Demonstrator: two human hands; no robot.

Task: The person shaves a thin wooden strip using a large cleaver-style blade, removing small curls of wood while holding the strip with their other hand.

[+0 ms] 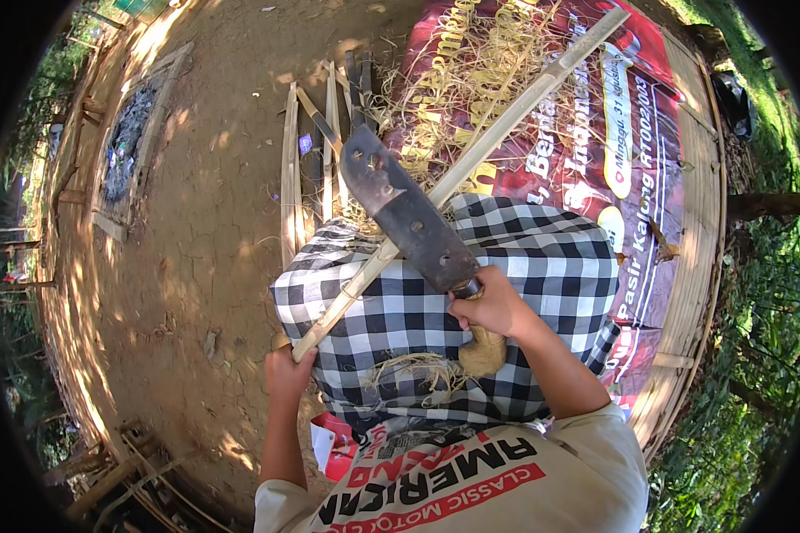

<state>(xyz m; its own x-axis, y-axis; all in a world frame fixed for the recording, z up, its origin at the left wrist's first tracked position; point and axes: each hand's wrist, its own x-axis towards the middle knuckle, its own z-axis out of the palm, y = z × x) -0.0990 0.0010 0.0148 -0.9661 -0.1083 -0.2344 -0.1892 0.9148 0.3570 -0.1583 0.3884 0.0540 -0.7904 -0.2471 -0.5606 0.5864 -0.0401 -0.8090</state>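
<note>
My right hand [492, 306] is closed round the handle of a broad machete [409, 218], its dark, pitted blade pointing up and to the left. The knob of its wooden handle [483, 353] shows below my fist. My left hand [287, 369] grips the near end of a long, pale bamboo strip [362, 277]. That strip slants across my lap and away to the far right, passing beneath the blade. A black-and-white checked cloth [542, 293] covers my lap, with a tuft of thin shavings [422, 373] lying on it.
Loose bamboo shavings [498, 80] are heaped on a printed red banner [649, 204] over a bamboo platform [698, 266]. Several split bamboo pieces [290, 169] lean beyond my knees. Bare earth [187, 311] stretches left, with a framed pit of ash-grey debris [133, 133] set in it.
</note>
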